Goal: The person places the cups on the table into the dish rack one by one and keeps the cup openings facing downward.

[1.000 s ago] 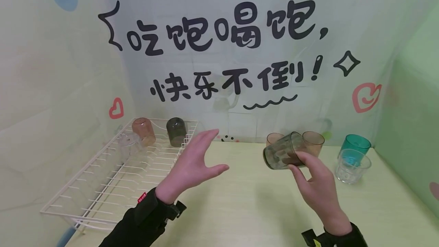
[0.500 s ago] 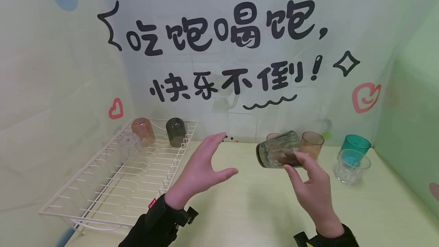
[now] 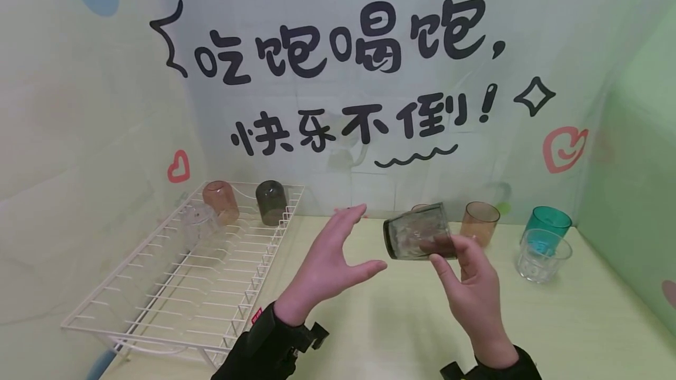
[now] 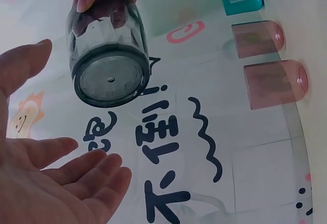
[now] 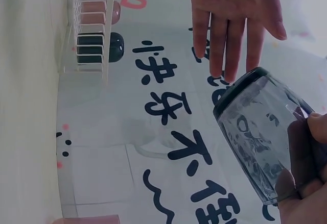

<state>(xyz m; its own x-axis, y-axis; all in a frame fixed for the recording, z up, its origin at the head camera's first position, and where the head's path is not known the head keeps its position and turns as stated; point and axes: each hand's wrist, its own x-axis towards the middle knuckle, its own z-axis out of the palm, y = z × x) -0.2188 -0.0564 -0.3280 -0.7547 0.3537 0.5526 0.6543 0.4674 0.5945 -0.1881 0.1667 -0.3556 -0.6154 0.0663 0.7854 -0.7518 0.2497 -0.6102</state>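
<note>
My right hand [image 3: 472, 298] grips a grey drinking glass [image 3: 414, 233] near its rim, with fingers inside the mouth and the thumb outside. The glass lies tilted sideways in the air, its base turned toward my left hand [image 3: 330, 263]. That hand is spread, thumb apart from the fingers, close to the base but apart from it. In the left wrist view the thick round base [image 4: 111, 78] faces the open palm. The right wrist view shows the left fingers [image 5: 219, 40] just beyond the glass.
A white wire dish rack [image 3: 211, 345] at the left holds upturned glasses: pinkish [image 3: 220, 201], dark grey [image 3: 271, 204], clear [image 3: 199, 224]. At the back right stand an amber glass [image 3: 479, 221], a teal glass [image 3: 549, 221] and a clear glass [image 3: 541, 263]. Another amber glass [image 4: 273, 84] is mostly hidden in the head view.
My right hand has carried the grey glass left, turning it closer to level. My left hand has moved right toward its base, still spread.
</note>
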